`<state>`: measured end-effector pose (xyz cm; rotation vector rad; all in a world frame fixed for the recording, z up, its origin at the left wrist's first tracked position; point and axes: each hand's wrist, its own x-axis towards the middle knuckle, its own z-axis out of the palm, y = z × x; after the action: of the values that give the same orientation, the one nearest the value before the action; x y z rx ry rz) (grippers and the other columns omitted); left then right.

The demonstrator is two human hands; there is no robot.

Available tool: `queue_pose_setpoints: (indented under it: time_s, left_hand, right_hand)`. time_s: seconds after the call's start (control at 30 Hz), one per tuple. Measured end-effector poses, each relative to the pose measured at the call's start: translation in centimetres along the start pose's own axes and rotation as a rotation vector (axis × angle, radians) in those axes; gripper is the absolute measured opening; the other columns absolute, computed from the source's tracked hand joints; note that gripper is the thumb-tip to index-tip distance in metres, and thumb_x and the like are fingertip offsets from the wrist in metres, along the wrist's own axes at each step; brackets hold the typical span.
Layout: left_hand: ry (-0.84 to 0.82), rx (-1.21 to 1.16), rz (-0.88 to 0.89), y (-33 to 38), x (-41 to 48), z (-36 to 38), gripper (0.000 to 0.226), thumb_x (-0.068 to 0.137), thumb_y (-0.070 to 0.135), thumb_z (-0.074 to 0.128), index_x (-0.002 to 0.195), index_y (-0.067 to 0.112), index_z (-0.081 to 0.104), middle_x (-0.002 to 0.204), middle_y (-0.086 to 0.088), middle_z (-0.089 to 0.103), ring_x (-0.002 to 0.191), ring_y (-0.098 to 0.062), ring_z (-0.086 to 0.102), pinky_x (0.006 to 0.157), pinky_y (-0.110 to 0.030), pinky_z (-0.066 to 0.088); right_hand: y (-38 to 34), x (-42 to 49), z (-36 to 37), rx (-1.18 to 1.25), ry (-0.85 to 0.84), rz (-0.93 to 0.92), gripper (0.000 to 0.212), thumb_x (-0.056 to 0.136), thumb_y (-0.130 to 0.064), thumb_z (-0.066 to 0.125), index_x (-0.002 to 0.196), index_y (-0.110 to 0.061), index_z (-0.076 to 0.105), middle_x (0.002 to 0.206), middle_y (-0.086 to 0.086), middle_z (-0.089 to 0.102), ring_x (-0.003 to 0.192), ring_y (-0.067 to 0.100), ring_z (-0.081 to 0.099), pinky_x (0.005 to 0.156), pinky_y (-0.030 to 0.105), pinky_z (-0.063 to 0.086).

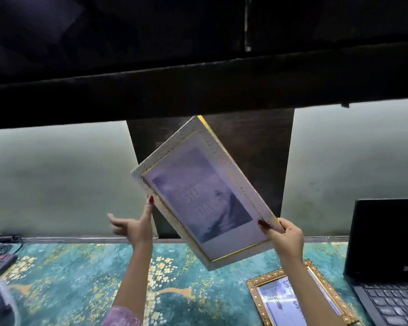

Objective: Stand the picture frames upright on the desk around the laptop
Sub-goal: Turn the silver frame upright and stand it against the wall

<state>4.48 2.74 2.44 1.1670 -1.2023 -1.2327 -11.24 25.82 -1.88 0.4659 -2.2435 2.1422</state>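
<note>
A white textured picture frame [204,191] with a thin gold inner line and a bluish photo hangs tilted in the air above the desk. My right hand [284,236] grips its lower right edge, thumb on the front. My left hand [133,225] touches the frame's left edge with the thumb tip while its fingers are spread apart. A second frame [299,300], ornate gold, lies flat on the desk below my right forearm. The black laptop [386,255] stands open at the right edge.
The desk [68,278] has a teal and gold patterned top. A power strip [0,261] with cables and a grey device lie at the far left. A dark shelf [174,90] overhangs the desk, with a dark back panel behind the raised frame.
</note>
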Motion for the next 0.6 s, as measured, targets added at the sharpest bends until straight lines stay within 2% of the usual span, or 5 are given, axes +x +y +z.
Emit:
queue_pose_setpoints:
  time_s: [0.07,0.13,0.33,0.47,0.6]
  left_hand:
    - [-0.462,-0.281,-0.26,-1.8,0.6,-0.1,0.063,0.069,0.052,0.069,0.108,0.009,0.044,0.08,0.0,0.071,0.067,-0.011,0.068,0.056,-0.022,0.052]
    - [-0.577,-0.434,-0.289,-3.3,0.5,1.0,0.019,0.094,0.027,0.043,0.087,0.012,0.052,0.046,0.005,0.066,0.039,-0.004,0.06,0.038,-0.015,0.047]
    - [-0.484,-0.435,-0.197,-6.7,0.9,4.5,0.025,0.095,0.006,0.038,0.076,0.016,0.052,0.054,0.008,0.069,0.05,-0.002,0.063,0.055,-0.019,0.056]
    - [-0.487,-0.263,-0.081,-8.1,0.6,7.1,0.025,0.093,-0.001,0.041,0.076,0.013,0.053,0.065,0.0,0.057,0.052,0.003,0.056,0.055,-0.019,0.054]
    - [-0.541,-0.206,-0.086,-8.5,1.0,8.8,0.022,0.092,-0.003,0.043,0.081,0.014,0.053,0.074,-0.004,0.054,0.07,-0.011,0.051,0.062,-0.021,0.053]
  right_hand:
    - [1.7,-0.3,0.9,0.182,-0.065,0.129,0.03,0.068,-0.01,0.077,0.05,-0.014,0.053,0.041,-0.012,0.043,0.056,0.017,0.031,0.042,0.018,0.027]
    - [3.6,-0.8,1.8,0.248,-0.134,0.21,0.021,0.065,-0.015,0.077,0.057,-0.01,0.058,0.054,0.002,0.049,0.061,0.018,0.035,0.048,0.025,0.03]
    - [7.4,0.8,3.2,-0.093,-0.313,0.266,0.008,0.079,-0.011,0.065,0.08,-0.009,0.058,0.077,0.011,0.061,0.08,0.023,0.056,0.06,0.028,0.043]
    - [6.5,3.3,4.9,-0.153,-0.243,0.243,0.021,0.085,-0.014,0.058,0.101,-0.004,0.05,0.099,0.018,0.062,0.097,0.033,0.059,0.078,0.035,0.042]
    - [5.1,5.2,5.1,-0.151,-0.211,0.285,0.035,0.091,-0.016,0.045,0.123,-0.003,0.039,0.117,0.014,0.056,0.11,0.031,0.053,0.076,0.027,0.034]
